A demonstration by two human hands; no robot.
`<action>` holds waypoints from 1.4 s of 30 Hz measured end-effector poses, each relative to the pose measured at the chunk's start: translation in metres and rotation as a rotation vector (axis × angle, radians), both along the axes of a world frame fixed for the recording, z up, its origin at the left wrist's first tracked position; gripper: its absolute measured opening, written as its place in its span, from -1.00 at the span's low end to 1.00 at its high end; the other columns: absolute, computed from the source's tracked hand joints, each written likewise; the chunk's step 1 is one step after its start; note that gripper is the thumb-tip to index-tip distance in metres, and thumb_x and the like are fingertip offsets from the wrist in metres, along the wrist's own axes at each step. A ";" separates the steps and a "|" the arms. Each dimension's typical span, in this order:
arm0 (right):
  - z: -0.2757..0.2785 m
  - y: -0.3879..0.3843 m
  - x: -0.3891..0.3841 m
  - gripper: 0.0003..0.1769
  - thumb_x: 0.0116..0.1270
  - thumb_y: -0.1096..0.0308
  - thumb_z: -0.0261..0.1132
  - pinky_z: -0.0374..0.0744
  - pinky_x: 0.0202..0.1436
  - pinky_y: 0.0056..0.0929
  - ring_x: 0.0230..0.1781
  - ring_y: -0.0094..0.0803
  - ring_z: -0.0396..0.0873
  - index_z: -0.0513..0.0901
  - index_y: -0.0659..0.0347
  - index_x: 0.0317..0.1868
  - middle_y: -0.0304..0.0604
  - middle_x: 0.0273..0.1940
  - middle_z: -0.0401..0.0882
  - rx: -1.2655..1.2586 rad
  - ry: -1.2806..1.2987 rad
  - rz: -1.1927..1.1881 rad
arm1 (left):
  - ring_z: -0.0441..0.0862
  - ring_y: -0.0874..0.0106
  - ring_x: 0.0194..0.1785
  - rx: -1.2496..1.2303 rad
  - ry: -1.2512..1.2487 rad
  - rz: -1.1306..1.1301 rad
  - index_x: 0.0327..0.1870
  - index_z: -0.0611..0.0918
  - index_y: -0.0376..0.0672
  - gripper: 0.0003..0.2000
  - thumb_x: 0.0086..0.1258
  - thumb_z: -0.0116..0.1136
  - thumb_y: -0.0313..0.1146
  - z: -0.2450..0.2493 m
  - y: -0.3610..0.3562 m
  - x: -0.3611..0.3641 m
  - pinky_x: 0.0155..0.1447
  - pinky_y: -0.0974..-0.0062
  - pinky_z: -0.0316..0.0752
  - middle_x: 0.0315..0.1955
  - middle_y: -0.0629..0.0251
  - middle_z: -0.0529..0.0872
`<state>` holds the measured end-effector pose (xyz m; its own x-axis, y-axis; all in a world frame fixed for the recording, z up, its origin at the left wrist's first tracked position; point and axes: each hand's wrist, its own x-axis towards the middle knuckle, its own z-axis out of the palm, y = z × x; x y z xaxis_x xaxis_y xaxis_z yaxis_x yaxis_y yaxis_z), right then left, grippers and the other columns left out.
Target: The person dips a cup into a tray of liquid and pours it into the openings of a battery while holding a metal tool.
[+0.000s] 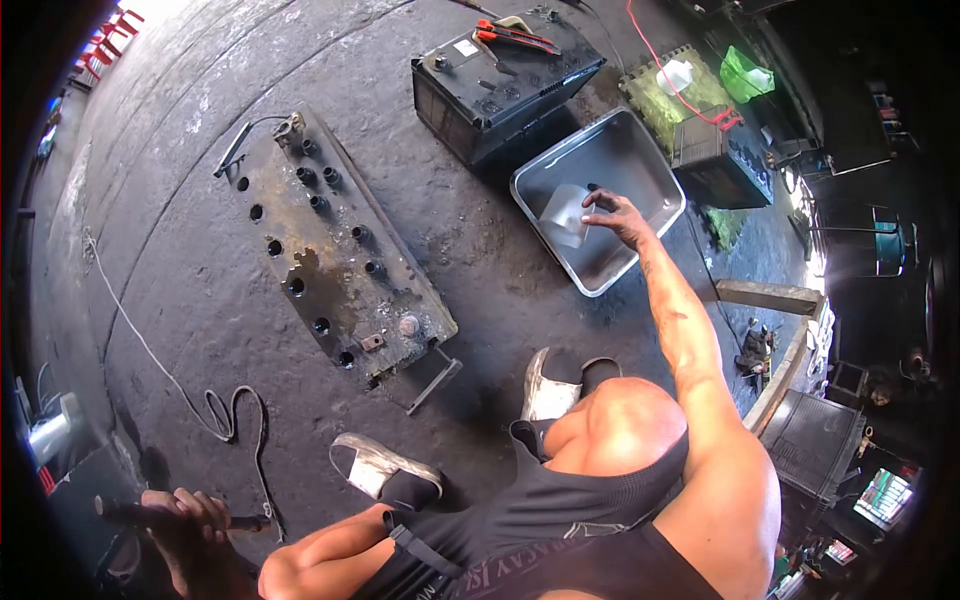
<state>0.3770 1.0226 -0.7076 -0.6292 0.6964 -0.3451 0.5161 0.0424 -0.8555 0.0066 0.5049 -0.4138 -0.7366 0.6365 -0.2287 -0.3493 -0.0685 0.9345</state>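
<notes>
Right hand [622, 220] out over grey basin [648, 168], right of centre: thumb and fingers pinching edge of translucent plastic container [560, 211], container tilted inside basin! Over at near left, left hand [192, 510], fist wrapped round dark bar-like tool [122, 511] (tool poking out both sides, plain to see). Left of basin, worn battery [338, 242], open holes down its left side. Far side, black battery [525, 78], red cutter [516, 38] lying on top.

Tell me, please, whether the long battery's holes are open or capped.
Open: the holes show dark and bare, with caps on the battery beside them.
</notes>
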 end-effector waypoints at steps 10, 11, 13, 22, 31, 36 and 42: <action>0.016 -0.034 -0.035 -0.25 -0.29 0.04 0.63 0.38 0.29 -0.08 0.24 0.10 0.31 0.46 0.11 -0.09 0.13 0.20 0.32 0.645 -0.492 0.345 | 0.25 0.55 -0.47 -0.013 0.067 0.060 -0.20 0.32 -0.11 -0.82 0.56 -0.16 -0.21 0.000 -0.004 0.002 -0.34 0.56 0.23 -0.49 0.38 0.32; 0.014 -0.035 -0.037 -0.25 -0.29 0.04 0.63 0.38 0.29 -0.08 0.24 0.10 0.31 0.46 0.11 -0.09 0.13 0.20 0.32 0.647 -0.491 0.345 | 0.25 0.55 -0.48 -0.012 0.069 0.019 -0.21 0.31 -0.11 -0.82 0.56 -0.17 -0.21 0.000 -0.004 0.000 -0.35 0.55 0.23 -0.49 0.38 0.32; 0.010 -0.036 -0.039 -0.28 -0.27 0.12 0.59 0.39 0.29 -0.08 0.24 0.11 0.31 0.45 0.15 -0.08 0.16 0.21 0.31 0.643 -0.517 0.288 | 0.25 0.55 -0.49 -0.012 0.072 -0.019 -0.22 0.31 -0.10 -0.82 0.56 -0.18 -0.21 0.002 -0.004 -0.001 -0.35 0.54 0.23 -0.49 0.38 0.32; 0.006 0.020 0.011 -0.26 -0.31 0.20 0.58 0.43 0.20 -0.12 0.09 0.04 0.41 0.44 0.19 -0.06 0.05 0.04 0.42 0.993 -0.523 -0.039 | 0.25 0.55 -0.50 -0.050 0.098 0.010 -0.19 0.33 -0.10 -0.82 0.56 -0.16 -0.19 0.005 0.001 0.004 -0.36 0.58 0.22 -0.48 0.39 0.32; -0.005 0.058 0.066 -0.13 -0.23 0.23 0.57 0.39 0.33 -0.17 0.28 0.04 0.30 0.37 0.21 0.15 0.09 0.27 0.26 0.908 -0.860 -0.227 | 0.29 0.53 -0.44 -0.066 0.003 -0.088 -0.12 0.33 -0.13 -0.84 0.54 -0.13 -0.24 0.002 -0.006 -0.008 -0.30 0.60 0.26 -0.43 0.35 0.35; -0.024 0.045 0.071 -0.20 -0.23 0.30 0.56 0.47 0.21 -0.15 0.15 0.04 0.40 0.39 0.27 0.07 0.10 0.13 0.35 0.953 -0.791 -0.218 | 0.27 0.53 -0.45 -0.080 -0.018 -0.052 -0.13 0.33 -0.13 -0.86 0.52 -0.11 -0.28 0.004 -0.001 -0.002 -0.30 0.60 0.23 -0.44 0.37 0.32; -0.024 0.019 0.066 -0.26 -0.27 0.23 0.58 0.52 0.06 -0.14 -0.01 0.02 0.50 0.40 0.24 -0.06 0.09 -0.04 0.46 0.964 -0.588 -0.124 | 0.27 0.54 -0.43 -0.045 0.037 -0.147 -0.14 0.32 -0.14 -0.86 0.52 -0.15 -0.28 0.004 -0.002 -0.003 -0.29 0.57 0.22 -0.45 0.39 0.31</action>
<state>0.4429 1.0415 -0.7318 -0.4547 0.8780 0.1494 0.8736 0.4724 -0.1173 0.0040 0.5032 -0.4094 -0.6449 0.7277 -0.2336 -0.3176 0.0228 0.9480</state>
